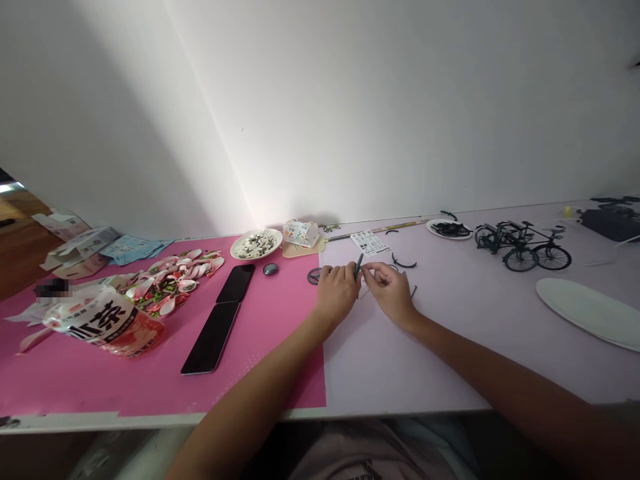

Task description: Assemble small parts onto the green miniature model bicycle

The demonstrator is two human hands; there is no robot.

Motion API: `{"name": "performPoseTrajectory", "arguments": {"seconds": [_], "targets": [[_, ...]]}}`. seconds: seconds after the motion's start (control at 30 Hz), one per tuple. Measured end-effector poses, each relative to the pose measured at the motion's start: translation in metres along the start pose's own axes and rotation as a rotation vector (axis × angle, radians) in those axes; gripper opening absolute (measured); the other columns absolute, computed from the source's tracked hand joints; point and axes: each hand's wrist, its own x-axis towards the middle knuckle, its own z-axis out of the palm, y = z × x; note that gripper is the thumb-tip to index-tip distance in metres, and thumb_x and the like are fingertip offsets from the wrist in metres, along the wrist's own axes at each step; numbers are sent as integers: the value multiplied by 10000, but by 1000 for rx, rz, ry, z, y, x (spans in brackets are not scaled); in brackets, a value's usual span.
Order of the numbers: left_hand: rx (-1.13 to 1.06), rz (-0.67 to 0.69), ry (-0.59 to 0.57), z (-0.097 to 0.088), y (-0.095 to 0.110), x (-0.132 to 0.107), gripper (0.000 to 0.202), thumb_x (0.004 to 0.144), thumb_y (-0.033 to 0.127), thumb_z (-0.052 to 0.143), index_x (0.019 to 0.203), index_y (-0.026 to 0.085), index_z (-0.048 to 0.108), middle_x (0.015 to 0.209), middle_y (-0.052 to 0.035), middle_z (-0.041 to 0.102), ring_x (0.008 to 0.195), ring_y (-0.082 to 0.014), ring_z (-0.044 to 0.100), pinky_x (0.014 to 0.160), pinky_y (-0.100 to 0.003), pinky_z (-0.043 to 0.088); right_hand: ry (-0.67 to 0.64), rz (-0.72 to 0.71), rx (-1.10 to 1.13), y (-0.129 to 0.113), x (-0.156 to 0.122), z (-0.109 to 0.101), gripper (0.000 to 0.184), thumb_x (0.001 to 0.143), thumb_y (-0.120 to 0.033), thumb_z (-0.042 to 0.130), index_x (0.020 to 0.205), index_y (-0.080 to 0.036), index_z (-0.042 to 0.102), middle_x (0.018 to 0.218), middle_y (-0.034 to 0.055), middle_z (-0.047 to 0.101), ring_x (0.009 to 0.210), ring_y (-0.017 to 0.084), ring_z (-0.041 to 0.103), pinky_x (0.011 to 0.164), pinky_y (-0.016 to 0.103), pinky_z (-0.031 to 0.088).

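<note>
My left hand (336,288) is closed around a slim dark green stick-like piece (359,265) whose tip points up past the fingers; its kind is unclear. Close beside it, my right hand (393,292) pinches thumb and fingers together near that piece. What sits in this pinch is too small to make out. A small black spoked model wheel (314,275) lies on the table, partly covered by my left hand. Just beyond my right hand are thin curved black parts (404,262) and a white printed sheet (370,243).
Small black model bicycles (537,248) stand at right, near a plate of black parts (450,229) and white oval plates (590,310). Left are a dark folding phone (217,323), a plate of small bits (256,245), pink petal-like pieces (173,277) and a drink bag (107,320).
</note>
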Motion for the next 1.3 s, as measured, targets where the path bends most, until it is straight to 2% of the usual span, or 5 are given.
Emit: {"name": "performPoseTrajectory", "arguments": {"seconds": [0.13,0.3,0.57,0.83,1.3], "targets": [[-17,0,5,-3,0,-1,308,1089,328,342,1198,148,567,918,-92,733,883,-224,691,796,-366,392,17,-250,-209,4,5,-8,277,939,-413,586,906,-194,751,514,-65,362,470,111,352,506,253,346],[-53,9,50,-8,2,-3,336,1088,350,334,1258,141,534,999,-109,728,952,-238,687,800,-358,428,-15,-398,-368,6,16,-19,299,969,-398,552,916,-200,769,497,-36,484,452,113,443,519,251,371],[-204,-76,-26,-12,2,-5,330,1080,343,344,981,165,604,891,-90,730,836,-214,690,713,-323,458,-189,-567,-527,10,29,-30,302,1019,-343,507,961,-213,773,687,57,749,564,150,634,582,270,466],[-279,-217,-87,-10,5,-5,289,1059,348,415,934,179,613,813,-65,728,769,-208,699,651,-292,443,-155,-493,-491,19,25,-21,259,988,-360,557,928,-227,772,580,17,686,505,135,584,558,258,422],[-214,-269,-94,-10,16,-5,296,1069,312,378,963,163,611,807,-91,740,743,-242,709,688,-334,462,-77,-399,-425,16,15,-10,313,990,-432,541,927,-207,750,499,-26,554,434,115,502,505,235,342]]}}
